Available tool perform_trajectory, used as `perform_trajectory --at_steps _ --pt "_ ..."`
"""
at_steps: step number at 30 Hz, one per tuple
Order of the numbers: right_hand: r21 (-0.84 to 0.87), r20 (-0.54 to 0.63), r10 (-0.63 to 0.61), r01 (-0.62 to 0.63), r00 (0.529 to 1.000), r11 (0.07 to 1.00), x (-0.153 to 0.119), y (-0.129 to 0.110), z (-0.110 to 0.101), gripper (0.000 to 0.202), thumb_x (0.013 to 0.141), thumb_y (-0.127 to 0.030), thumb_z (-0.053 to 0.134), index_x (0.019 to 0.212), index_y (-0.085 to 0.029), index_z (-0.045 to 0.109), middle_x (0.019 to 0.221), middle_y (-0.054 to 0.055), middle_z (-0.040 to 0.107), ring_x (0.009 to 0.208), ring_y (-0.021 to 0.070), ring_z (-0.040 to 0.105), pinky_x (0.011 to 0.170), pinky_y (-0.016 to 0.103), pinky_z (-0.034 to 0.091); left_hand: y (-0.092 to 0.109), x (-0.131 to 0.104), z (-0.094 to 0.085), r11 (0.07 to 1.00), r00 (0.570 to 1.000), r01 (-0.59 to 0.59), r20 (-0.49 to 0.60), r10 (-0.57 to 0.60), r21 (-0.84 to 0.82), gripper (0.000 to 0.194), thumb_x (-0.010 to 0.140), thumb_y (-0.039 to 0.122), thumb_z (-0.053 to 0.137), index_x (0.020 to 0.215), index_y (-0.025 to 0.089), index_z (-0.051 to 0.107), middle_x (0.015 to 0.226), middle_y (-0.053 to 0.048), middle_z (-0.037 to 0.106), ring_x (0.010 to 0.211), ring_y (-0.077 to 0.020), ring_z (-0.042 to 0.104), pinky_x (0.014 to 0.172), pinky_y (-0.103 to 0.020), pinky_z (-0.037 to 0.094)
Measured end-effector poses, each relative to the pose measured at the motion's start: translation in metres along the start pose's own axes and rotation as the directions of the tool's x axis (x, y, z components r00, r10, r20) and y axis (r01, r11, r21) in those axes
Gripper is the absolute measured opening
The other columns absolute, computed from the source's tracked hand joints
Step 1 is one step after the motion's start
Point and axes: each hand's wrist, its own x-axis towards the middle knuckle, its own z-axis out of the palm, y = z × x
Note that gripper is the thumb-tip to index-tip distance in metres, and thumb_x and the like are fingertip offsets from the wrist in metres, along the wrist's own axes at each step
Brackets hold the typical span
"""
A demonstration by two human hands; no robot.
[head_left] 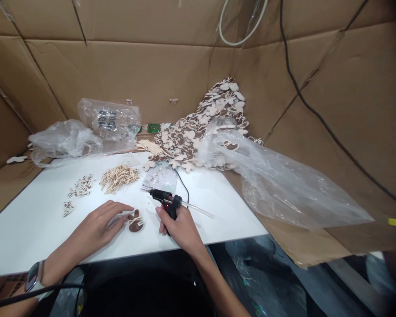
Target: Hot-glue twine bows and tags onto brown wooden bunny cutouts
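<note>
Fingers of the left hand [99, 222] lie spread and nearly flat on the white tabletop [36, 229], their tips just touching the small brown wooden cut-out with a pale string bow [136, 221], which lies low in the middle of the frame. Just right of it, the right hand [180, 229] is curled tight around the grip of a black hot-glue gun [166, 201] with a red light on its side; its nozzle points toward the upper left and a clear glue stick juts from the back toward the right. Both forearms come up from the bottom edge, the left wrist wearing a watch [33, 276]. Farther up the table lie a loose heap of pale string bows [119, 177] and a scatter of small brown-and-white pieces [82, 186]. Beyond, at centre and upper right, a large pile of brown and cream cut-outs [201, 127] leans against the cardboard wall [152, 75], with crumpled clear plastic bags [86, 132] to the left.
</note>
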Motion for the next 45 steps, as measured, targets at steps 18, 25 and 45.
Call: perform_trajectory --at_steps 18,25,45 --pt "-0.025 -0.001 0.001 -0.001 1.000 1.000 -0.001 -0.003 -0.001 0.052 0.109 -0.049 0.068 0.062 -0.027 0.067 0.061 0.003 0.077 0.066 0.0228 0.078 0.080 0.032 0.059 0.004 -0.001 0.006 0.993 0.993 -0.110 -0.036 0.109 -0.047 0.017 0.118 0.029 0.067 0.131 0.030 0.078 0.113 -0.002 0.087 0.101 -0.0209 0.084 0.088 -0.030 0.065" --pt "0.000 -0.022 0.001 -0.001 1.000 1.000 -0.001 -0.001 0.001 0.041 0.107 -0.053 0.069 0.076 -0.026 0.070 0.063 0.002 0.077 0.064 0.0229 0.077 0.079 0.033 0.061 -0.005 -0.003 0.013 0.992 0.991 -0.112 -0.077 0.108 -0.049 0.019 0.119 0.031 0.068 0.134 0.031 0.081 0.116 -0.003 0.087 0.104 -0.0221 0.083 0.089 -0.030 0.065" --pt "0.161 -0.144 0.014 0.010 0.989 0.987 0.003 0.011 0.008 0.058 0.099 -0.079 0.076 0.084 -0.023 0.071 0.058 0.003 0.072 0.053 0.0215 0.069 0.062 0.031 0.058 -0.035 0.091 -0.053 0.994 0.992 0.101 -0.085 -0.096 0.048 0.030 0.095 0.036 0.058 0.117 0.027 0.075 0.068 0.005 0.066 0.054 -0.0217 0.064 0.057 -0.032 0.047"
